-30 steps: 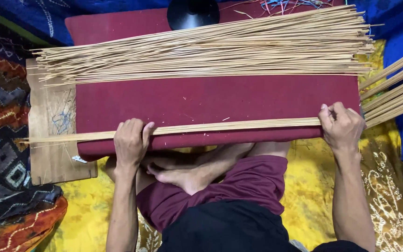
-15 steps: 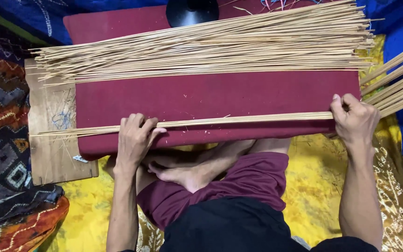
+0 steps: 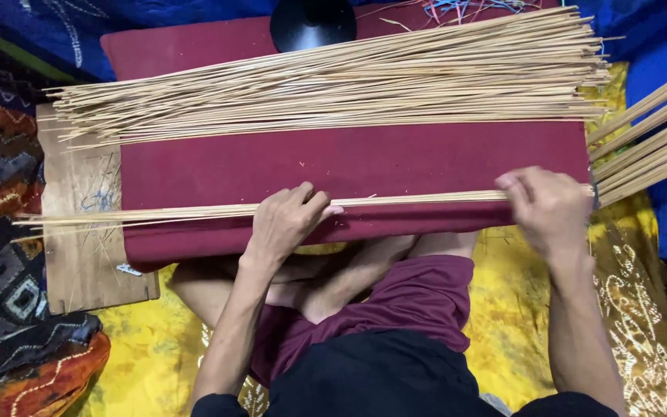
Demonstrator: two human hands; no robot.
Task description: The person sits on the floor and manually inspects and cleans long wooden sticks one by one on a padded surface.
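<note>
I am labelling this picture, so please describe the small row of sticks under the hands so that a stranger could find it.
Find the dark red cloth over the person's lap. Along its near edge lies the thin row of sticks, pressed by the left hand and right hand. Unlike the big pile of sticks at the far edge, it is sparse.
</note>
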